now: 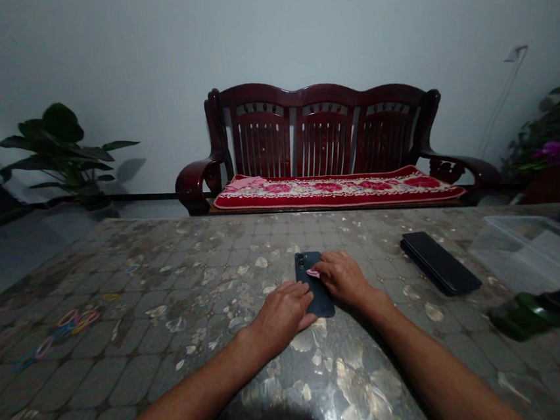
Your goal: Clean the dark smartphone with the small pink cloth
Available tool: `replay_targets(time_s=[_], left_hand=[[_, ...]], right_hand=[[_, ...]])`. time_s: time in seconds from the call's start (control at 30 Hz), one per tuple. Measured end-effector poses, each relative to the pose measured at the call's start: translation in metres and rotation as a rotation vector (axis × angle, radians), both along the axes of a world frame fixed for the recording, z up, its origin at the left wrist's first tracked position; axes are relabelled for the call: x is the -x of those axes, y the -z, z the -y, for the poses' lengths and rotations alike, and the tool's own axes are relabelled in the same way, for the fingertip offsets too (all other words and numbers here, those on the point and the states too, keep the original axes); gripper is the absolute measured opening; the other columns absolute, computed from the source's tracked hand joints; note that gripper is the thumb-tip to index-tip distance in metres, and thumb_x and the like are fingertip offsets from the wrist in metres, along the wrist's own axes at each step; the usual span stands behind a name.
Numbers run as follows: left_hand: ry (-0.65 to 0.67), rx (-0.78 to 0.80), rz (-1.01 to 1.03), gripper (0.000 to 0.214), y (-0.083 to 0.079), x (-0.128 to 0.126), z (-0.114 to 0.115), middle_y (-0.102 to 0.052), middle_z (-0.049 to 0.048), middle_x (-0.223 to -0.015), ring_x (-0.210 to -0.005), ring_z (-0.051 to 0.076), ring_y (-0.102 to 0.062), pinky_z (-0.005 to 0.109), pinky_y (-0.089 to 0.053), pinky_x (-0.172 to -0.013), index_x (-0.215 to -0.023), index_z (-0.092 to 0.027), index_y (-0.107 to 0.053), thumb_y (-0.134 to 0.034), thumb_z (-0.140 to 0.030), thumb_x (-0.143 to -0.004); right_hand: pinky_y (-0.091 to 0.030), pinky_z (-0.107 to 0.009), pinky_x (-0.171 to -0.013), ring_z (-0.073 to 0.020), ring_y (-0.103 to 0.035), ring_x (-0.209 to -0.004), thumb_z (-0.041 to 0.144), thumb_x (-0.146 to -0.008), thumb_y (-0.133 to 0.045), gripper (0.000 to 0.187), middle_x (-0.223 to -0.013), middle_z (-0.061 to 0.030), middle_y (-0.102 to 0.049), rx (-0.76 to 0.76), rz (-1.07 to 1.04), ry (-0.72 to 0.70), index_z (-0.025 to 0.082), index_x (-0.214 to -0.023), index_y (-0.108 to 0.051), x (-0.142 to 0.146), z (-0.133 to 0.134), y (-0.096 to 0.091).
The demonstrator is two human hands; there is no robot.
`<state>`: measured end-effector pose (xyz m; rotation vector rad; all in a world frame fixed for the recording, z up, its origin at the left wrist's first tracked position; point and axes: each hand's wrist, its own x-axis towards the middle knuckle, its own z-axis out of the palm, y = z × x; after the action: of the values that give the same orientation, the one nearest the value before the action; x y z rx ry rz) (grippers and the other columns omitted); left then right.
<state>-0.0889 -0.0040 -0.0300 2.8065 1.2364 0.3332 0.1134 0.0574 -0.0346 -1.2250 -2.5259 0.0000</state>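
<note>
A dark blue smartphone [323, 303] lies back up on the table, its camera lenses at the upper left corner. My left hand [284, 307] grips the phone's left side, with the fingers over its back and the thumb near the lower edge. Between the closed fingers of my right hand [342, 275] is a small pink piece of cloth or paper [312, 273], which touches the phone's back just below the cameras. Most of that pink piece is hidden by the fingers.
Right of my hands lie a black wallet-like case [438, 264], a green bottle [528, 315] on its side and a clear plastic box [526, 246]. Several coloured rubber bands [75, 321] are scattered at the left. A wooden bench [327, 133] stands beyond the patterned table [201, 376].
</note>
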Motion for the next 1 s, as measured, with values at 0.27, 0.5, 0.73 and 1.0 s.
replay_targets(time_s=[0.27, 0.5, 0.73, 1.0], left_hand=[[-0.009, -0.047, -0.033, 0.027, 0.001, -0.001, 0.001, -0.072, 0.0096, -0.116, -0.11, 0.026, -0.067, 0.038, -0.051, -0.101, -0.105, -0.017, -0.068, -0.076, -0.034, -0.085], [-0.003, -0.04, -0.013, 0.023, 0.003, -0.002, 0.002, -0.072, 0.0084, -0.11, -0.106, 0.026, -0.067, 0.039, -0.051, -0.101, -0.1, -0.016, -0.068, -0.076, -0.031, -0.085], [-0.005, -0.035, -0.025, 0.025, 0.004, -0.003, 0.002, -0.072, 0.0106, -0.112, -0.108, 0.027, -0.067, 0.041, -0.051, -0.101, -0.103, -0.014, -0.069, -0.075, -0.031, -0.086], [0.009, -0.021, -0.029, 0.024, 0.008, -0.002, 0.002, -0.072, 0.0095, -0.111, -0.108, 0.027, -0.067, 0.041, -0.052, -0.1, -0.105, -0.014, -0.068, -0.073, -0.031, -0.087]], right_hand=[[-0.03, -0.033, -0.076, -0.0192, -0.055, -0.084, 0.024, -0.1, -0.052, 0.023, -0.088, -0.0068, -0.066, -0.103, 0.02, 0.106, 0.019, -0.092, -0.074, 0.012, -0.008, -0.003], [-0.03, -0.032, -0.076, -0.0182, -0.055, -0.082, 0.016, -0.094, -0.055, 0.018, -0.085, -0.0046, -0.064, -0.046, 0.036, -0.096, 0.019, -0.09, -0.072, 0.013, 0.003, -0.005], [-0.031, -0.031, -0.075, -0.0186, -0.054, -0.082, 0.017, -0.096, -0.054, 0.021, -0.088, -0.0055, -0.066, -0.09, 0.002, 0.019, 0.021, -0.097, -0.074, 0.02, -0.006, 0.001], [-0.032, -0.031, -0.075, -0.0186, -0.055, -0.082, 0.015, -0.093, -0.055, 0.02, -0.086, -0.0051, -0.065, -0.031, 0.002, -0.091, 0.02, -0.091, -0.075, 0.024, -0.006, -0.001]])
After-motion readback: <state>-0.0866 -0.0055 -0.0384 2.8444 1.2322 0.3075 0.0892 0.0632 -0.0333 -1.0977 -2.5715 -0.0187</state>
